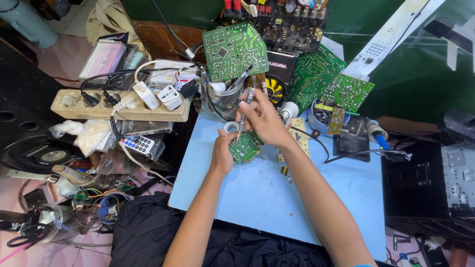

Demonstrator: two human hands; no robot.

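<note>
**Small green board held over a pale blue worktop**

Nearest the camera, a crumpled black cloth (163, 232) lies against the front edge of a pale blue board (277, 198), a flat matte worktop speckled with small dark crumbs and marks. Both bare forearms reach up across it.

The left hand (222, 151) is curled around the edge of a small green circuit board (246, 147), a thin rigid piece held tilted just above the blue surface, near its far left part. The right hand (264, 118) is closed in a pinch around a slim screwdriver (246, 106) with a clear handle and a bright metal shaft, whose tip comes down to the small board. A ring of white tape (230, 126) sits just beside the left fingers.

To the right, a blue-handled soldering iron (380, 136) rests by a dark square pad, with a black wire looping over the blue board.

To the left, off the worktop, lie a small white remote control (138, 145) with rows of rubber buttons and a long beige power strip (118, 106), its round sockets filled with black and white plugs.

Farther back, a clear glass jar (225, 101) holds tools, and a larger green circuit board (235, 49) leans above it, dense with pale printed tracks. More green boards (326, 79) fan out to the right against a dark green wall.
</note>
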